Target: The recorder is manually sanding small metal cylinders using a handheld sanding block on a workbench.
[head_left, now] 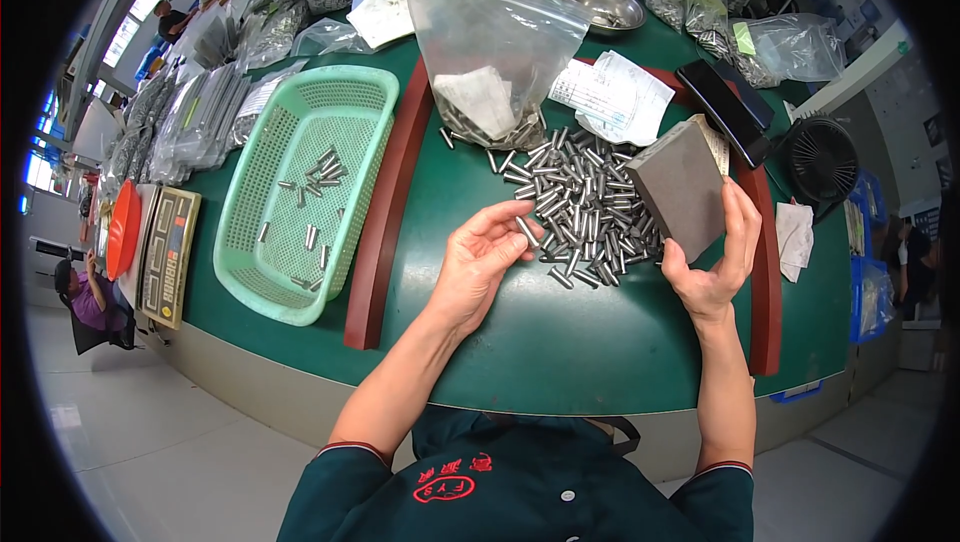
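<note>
A heap of short shiny metal pins [590, 207] lies on the green table in front of me. At its near left edge my left hand [478, 260] is closed, with one metal pin [527, 233] between thumb and fingers. My right hand [718, 257] grips a flat grey block [682, 190] by its near right side, thumb at the lower corner and fingers along the right edge. The block is tilted and borders the right side of the heap. Behind the heap stands an open clear plastic bag [495, 52] with more pins and a white slip inside.
A green perforated basket [240, 232] with several pins stands to the left, beyond a red-brown bar [385, 232]. Another such bar [766, 312] runs along the right. Papers [625, 97], a phone [720, 112], a small black fan [820, 164] and a metal bowl [603, 8] lie farther off.
</note>
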Demonstrator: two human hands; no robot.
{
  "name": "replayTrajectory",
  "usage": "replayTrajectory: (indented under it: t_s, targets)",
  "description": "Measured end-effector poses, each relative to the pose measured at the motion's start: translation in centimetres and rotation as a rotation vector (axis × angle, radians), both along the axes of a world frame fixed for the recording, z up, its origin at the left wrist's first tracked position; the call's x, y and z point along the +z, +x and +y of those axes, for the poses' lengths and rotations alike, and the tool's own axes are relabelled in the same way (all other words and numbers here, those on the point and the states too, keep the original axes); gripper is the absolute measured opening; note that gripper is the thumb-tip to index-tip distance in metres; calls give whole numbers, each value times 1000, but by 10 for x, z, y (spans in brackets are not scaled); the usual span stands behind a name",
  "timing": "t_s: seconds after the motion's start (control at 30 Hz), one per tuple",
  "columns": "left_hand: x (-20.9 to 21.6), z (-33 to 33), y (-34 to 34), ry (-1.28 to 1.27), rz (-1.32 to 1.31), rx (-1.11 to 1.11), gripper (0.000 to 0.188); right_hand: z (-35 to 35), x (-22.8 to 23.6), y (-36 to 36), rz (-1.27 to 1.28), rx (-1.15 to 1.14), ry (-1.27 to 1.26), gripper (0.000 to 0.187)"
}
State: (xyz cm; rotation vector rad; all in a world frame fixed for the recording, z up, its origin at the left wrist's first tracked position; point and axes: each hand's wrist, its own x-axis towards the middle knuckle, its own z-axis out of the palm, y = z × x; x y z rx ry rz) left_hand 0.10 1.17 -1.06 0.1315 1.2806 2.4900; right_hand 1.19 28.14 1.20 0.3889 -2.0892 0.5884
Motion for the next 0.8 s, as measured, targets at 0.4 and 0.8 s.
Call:
replayTrajectory:
  t_s: [0.4, 0.8]
  targets:
    - [-12, -4, -7, 582, -393, -118, 25, 0, -1, 3, -9, 2, -9, 75]
    - [2, 10, 0, 353, -374, -89, 21, -56, 8, 23, -181, 400, -104, 60]
